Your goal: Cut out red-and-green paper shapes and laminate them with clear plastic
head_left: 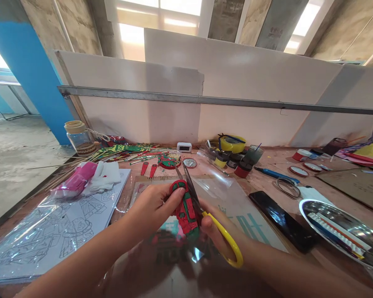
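Left hand (152, 207) pinches the painted cutout (185, 211) (fingers closed); right hand (216, 231), gripping the scissors (205, 215), should snip slowly along its edge.

Left hand (153, 205) pinches painted cutout (185, 210); right hand (216, 231) grips scissors (205, 215).

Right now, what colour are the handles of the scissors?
Yellow: the scissors in the right hand have yellow handles, clearest in the head view.

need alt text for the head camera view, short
Two hands cut a red and green painted piece: the left hand holds it, the right hand works yellow-handled scissors. Around them on the table lie paint jars, a black phone and a metal tray.
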Tool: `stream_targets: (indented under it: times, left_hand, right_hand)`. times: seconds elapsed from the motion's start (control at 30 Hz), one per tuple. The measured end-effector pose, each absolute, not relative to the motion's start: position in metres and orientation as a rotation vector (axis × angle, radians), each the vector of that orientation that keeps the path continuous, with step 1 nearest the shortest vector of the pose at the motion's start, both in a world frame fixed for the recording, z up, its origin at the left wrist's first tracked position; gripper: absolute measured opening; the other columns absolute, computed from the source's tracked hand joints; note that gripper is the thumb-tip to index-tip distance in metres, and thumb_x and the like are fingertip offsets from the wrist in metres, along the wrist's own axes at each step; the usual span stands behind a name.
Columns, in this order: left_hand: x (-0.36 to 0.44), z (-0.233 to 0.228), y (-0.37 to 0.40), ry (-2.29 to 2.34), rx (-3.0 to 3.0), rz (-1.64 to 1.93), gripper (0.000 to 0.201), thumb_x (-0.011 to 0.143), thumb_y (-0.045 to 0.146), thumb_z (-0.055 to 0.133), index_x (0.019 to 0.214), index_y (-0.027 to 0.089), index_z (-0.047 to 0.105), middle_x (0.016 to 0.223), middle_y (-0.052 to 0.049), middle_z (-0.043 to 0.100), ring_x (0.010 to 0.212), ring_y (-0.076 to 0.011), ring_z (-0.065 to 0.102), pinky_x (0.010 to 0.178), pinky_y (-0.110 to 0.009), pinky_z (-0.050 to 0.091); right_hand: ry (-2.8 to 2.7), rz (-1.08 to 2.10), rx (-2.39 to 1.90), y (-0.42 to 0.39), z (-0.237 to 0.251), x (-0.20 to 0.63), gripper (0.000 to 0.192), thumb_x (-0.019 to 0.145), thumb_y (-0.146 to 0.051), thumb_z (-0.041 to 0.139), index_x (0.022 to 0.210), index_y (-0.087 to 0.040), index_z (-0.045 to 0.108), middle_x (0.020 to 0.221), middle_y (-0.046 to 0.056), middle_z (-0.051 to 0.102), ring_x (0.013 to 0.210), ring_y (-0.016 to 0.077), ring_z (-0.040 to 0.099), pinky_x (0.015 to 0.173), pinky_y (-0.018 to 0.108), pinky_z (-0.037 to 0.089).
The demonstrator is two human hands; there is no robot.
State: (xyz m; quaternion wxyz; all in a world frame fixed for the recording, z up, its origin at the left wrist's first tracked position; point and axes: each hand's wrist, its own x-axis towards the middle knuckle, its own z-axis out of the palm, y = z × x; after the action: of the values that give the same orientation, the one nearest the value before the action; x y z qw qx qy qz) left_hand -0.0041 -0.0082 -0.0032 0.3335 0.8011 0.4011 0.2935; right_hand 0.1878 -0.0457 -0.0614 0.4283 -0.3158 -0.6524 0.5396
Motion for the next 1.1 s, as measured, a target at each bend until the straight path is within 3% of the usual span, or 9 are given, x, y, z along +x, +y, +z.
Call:
stream_targets:
  times: [0.2, 0.47, 0.83, 1.1]
  left_hand:
    - [-0.005, -0.003, -0.010, 1.006, 2.048, 0.750, 0.042, 0.099, 0.045, 0.037, 0.070, 0.018, 0.051, 0.063, 0.002, 0.055, 0.057, -0.0119, 0.051, 0.053, -0.023, 0.042]
    - [-0.007, 0.008, -0.011, 1.054, 2.143, 0.825, 0.043, 0.099, 0.040, 0.039, 0.069, 0.017, 0.061, 0.063, 0.001, 0.062, 0.059, -0.0124, 0.051, 0.055, -0.024, 0.039]
    - [-0.004, 0.011, -0.013, 1.083, 2.105, 0.888, 0.040, 0.098, 0.038, 0.040, 0.069, 0.017, 0.059, 0.064, 0.001, 0.061, 0.060, -0.0128, 0.051, 0.057, -0.024, 0.039]
    - [-0.005, 0.010, -0.014, 1.160, 2.159, 0.916, 0.041, 0.098, 0.041, 0.039, 0.069, 0.018, 0.057, 0.062, 0.002, 0.053, 0.059, -0.0128, 0.045, 0.055, -0.025, 0.036]
  right_hand:
    - [-1.619, 1.331, -0.803, -0.045, -0.060, 0.187, 0.079, 0.076, -0.086, 0.051, 0.114, -0.017, 0.060, 0.068, -0.003, 0.046, 0.052, 0.0093, 0.033, 0.041, 0.022, 0.027]
    - [-1.566, 1.317, -0.853, -0.047, -0.060, 0.186, 0.074, 0.071, -0.088, 0.054, 0.097, -0.019, 0.061, 0.073, -0.001, 0.045, 0.058, 0.0114, 0.036, 0.042, 0.021, 0.030]
    - [-1.585, 1.303, -0.905, -0.047, -0.056, 0.187, 0.078, 0.071, -0.089, 0.053, 0.099, -0.017, 0.063, 0.070, -0.002, 0.047, 0.054, 0.0097, 0.036, 0.043, 0.021, 0.030]
    - [-1.551, 1.293, -0.908, -0.044, -0.059, 0.185, 0.077, 0.069, -0.088, 0.058, 0.100, -0.018, 0.064, 0.068, -0.002, 0.047, 0.055, 0.0115, 0.040, 0.049, 0.024, 0.031]
